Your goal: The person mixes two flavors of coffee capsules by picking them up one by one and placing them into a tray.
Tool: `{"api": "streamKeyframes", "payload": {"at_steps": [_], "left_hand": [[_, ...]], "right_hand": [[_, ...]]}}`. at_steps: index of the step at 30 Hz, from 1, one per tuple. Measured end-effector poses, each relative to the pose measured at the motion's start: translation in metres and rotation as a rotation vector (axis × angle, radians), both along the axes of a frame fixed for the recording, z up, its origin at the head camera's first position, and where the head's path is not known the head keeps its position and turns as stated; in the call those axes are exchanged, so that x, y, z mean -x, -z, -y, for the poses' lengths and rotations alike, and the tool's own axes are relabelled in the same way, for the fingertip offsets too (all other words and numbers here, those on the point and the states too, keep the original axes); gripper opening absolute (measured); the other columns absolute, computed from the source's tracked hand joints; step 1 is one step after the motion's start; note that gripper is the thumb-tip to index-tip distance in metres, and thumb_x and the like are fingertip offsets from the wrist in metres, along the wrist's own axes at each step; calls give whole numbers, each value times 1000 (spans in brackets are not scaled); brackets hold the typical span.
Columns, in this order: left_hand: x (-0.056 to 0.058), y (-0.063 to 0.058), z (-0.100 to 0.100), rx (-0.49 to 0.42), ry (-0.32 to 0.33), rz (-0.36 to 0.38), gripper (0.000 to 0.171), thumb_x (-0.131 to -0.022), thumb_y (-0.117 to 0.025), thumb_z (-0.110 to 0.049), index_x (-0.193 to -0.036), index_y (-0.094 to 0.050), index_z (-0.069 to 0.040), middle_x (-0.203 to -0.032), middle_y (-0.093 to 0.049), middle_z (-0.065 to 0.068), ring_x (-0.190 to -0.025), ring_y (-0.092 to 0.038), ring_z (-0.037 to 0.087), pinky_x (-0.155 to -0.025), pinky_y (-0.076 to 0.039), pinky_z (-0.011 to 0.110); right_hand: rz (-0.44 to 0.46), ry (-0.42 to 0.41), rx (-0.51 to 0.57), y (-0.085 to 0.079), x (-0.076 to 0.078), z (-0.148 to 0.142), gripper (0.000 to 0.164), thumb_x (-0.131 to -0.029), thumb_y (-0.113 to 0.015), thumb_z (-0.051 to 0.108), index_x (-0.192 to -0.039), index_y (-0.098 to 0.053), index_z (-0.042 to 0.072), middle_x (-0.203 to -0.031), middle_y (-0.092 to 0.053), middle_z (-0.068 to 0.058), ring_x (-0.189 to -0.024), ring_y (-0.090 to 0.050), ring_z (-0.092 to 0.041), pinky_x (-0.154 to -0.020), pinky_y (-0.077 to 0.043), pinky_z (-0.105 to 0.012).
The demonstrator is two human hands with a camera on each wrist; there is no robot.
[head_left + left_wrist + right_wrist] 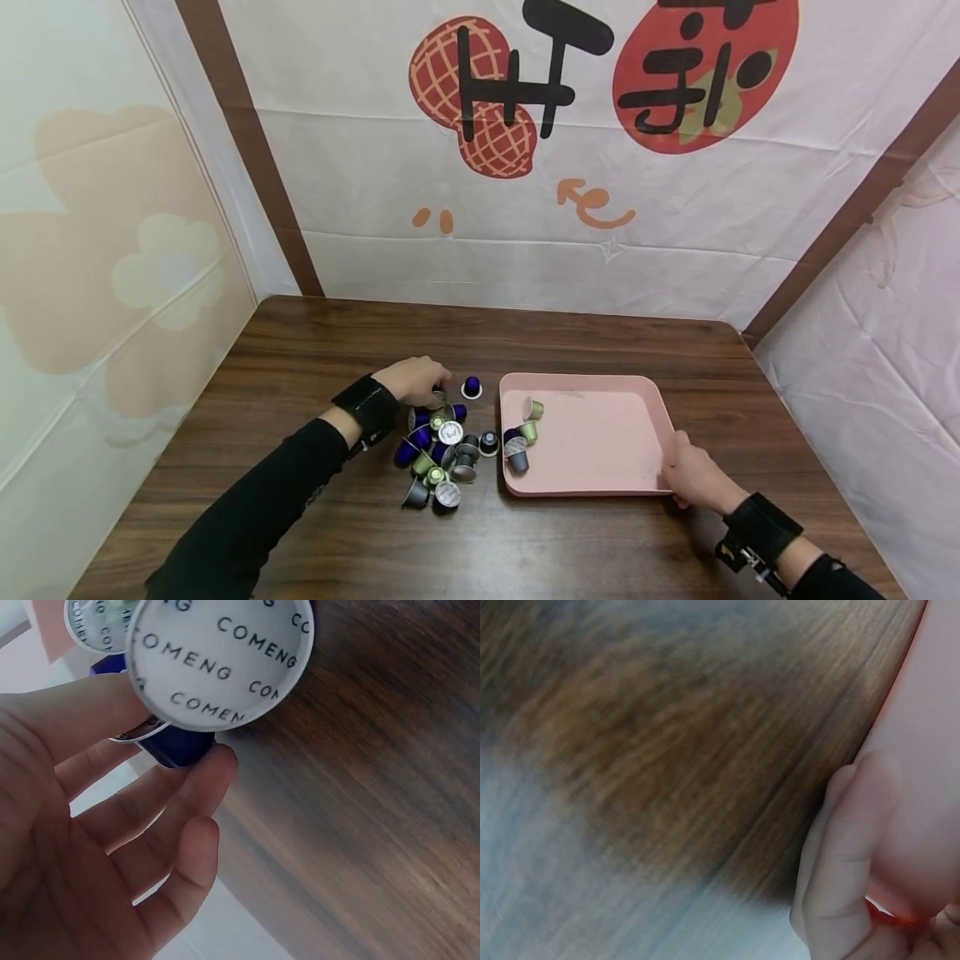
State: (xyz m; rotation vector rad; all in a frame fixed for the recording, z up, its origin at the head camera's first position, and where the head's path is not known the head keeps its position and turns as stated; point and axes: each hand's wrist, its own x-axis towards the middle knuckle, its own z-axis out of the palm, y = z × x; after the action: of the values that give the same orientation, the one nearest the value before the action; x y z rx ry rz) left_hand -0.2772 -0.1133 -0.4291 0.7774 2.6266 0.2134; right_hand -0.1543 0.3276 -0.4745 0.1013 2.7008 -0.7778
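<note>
the left hand point(411, 382) has its fingers pinched on a capsule point(178, 746) at the pile point(450, 432) beside the pink tray point(592, 437), whose edge the right hand's point(692, 472) fingers clamp; probably light, stiff and slick, the capsule suits a sidewall hold.

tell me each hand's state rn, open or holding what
Left hand: at a blue capsule; whether gripping it cannot be told.
Right hand: closed, holding the pink tray by its edge.

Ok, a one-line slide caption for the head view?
Left grip at a cluster of capsules, right grip on the edge of a pink tray holding a few more.
</note>
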Motion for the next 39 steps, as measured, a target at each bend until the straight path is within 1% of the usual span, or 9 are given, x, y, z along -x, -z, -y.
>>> {"api": "streamKeyframes", "payload": {"at_steps": [6, 10, 14, 17, 22, 27, 31, 33, 39], "left_hand": [[-3, -9, 2, -57, 17, -55, 20, -87, -66, -13, -107, -65, -10, -97, -65, 1, -85, -59, 15, -77, -48, 36], [-8, -18, -1, -81, 44, -84, 19, -89, -65, -16, -107, -64, -10, -94, -63, -2, -79, -57, 13, -73, -47, 33], [-14, -26, -7, -120, 74, -105, 12, -89, -65, -14, -100, -64, -10, -82, -58, -4, -68, -51, 13, -63, -43, 30], [-19, -31, -14, -135, 91, -122, 7, -89, -65, -14, -95, -63, -13, -78, -55, -5, -66, -48, 12, -61, -40, 29], [-24, -38, -27, -139, 122, -147, 10, -91, -63, -16, -101, -64, -13, -89, -59, -3, -72, -50, 12, -65, -42, 29], [-27, -45, -40, -146, 181, -167, 15, -94, -58, -18, -107, -63, -13, -99, -58, 1, -79, -50, 14, -69, -43, 32], [-28, -47, -53, -167, 217, -181, 15, -96, -54, -20, -106, -64, -14, -97, -54, 1, -79, -49, 14, -68, -42, 31], [-28, -47, -61, -170, 218, -176, 14, -97, -53, -20, -105, -64, -15, -95, -52, -1, -77, -47, 14, -66, -40, 30], [-29, -45, -84, -118, 226, -173, 10, -97, -54, -21, -100, -64, -18, -93, -50, -2, -77, -46, 13, -66, -40, 27]], "right_hand": [[-6, 4, 1, 0, 0, -1, 30, -91, -41, 1, -115, -27, -11, -60, -50, -11, -45, -53, -19, -44, -46, -33], [-6, 5, 9, 1, -1, -1, 29, -91, -40, 1, -114, -28, -10, -61, -50, -11, -46, -53, -19, -43, -47, -33], [-15, 3, 15, 3, -1, -2, 27, -90, -41, 1, -112, -29, -9, -60, -50, -11, -45, -53, -19, -43, -47, -33], [-22, 3, 18, 4, -1, -1, 25, -90, -41, 1, -111, -30, -8, -59, -50, -11, -45, -53, -18, -42, -47, -32], [-11, 8, 16, 3, -1, 0, 27, -90, -41, 1, -112, -30, -9, -60, -50, -11, -45, -53, -19, -42, -47, -32], [-12, 4, 9, 3, -1, 0, 28, -91, -41, 1, -113, -29, -10, -60, -50, -11, -45, -53, -19, -43, -46, -33], [-21, 1, 6, 3, -1, -1, 26, -91, -40, 1, -112, -29, -9, -59, -50, -10, -44, -53, -18, -43, -46, -33], [-17, 0, 8, 2, -1, -1, 28, -91, -40, 1, -113, -29, -10, -59, -50, -10, -44, -53, -18, -43, -46, -33], [-14, 2, 15, 1, -1, 0, 30, -90, -41, 1, -114, -28, -10, -60, -50, -11, -45, -53, -18, -43, -46, -32]]}}
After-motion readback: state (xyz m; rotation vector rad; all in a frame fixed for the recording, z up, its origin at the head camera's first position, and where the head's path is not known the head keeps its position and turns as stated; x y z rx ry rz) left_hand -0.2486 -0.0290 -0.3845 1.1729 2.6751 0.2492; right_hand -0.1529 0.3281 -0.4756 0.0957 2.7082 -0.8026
